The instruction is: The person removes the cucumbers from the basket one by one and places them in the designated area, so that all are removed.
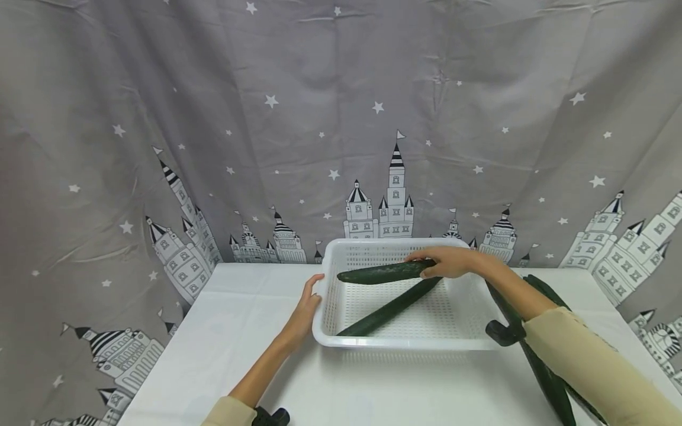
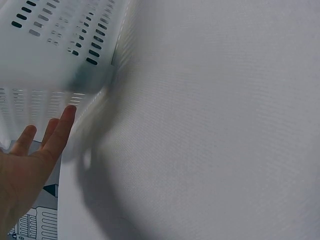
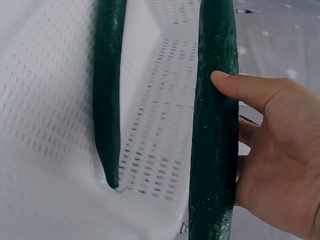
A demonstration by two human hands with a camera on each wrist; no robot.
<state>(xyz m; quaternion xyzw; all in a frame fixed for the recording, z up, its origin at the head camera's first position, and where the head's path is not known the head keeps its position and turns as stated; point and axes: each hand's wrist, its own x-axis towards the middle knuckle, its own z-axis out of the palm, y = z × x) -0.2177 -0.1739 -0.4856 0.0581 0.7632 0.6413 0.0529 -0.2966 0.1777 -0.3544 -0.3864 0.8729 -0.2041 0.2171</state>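
A white perforated plastic basket (image 1: 409,342) stands on the table. My right hand (image 1: 449,261) grips a long dark green cucumber (image 1: 380,274) near one end, above the back part of the basket. In the right wrist view the thumb lies across that cucumber (image 3: 215,145), with the fingers behind it. A second cucumber (image 1: 386,312) lies slantwise on the basket floor, its far end close beneath the held one. My left hand (image 1: 306,307) is at the basket's left side, touching the rim; its fingers look extended along the outer wall in the left wrist view.
Several more cucumbers (image 1: 549,378) lie on the white table (image 1: 240,331) right of the basket, partly hidden under my right forearm. A grey curtain (image 1: 298,136) with castles and stars hangs behind the table. A black device (image 1: 503,333) sits at my right wrist.
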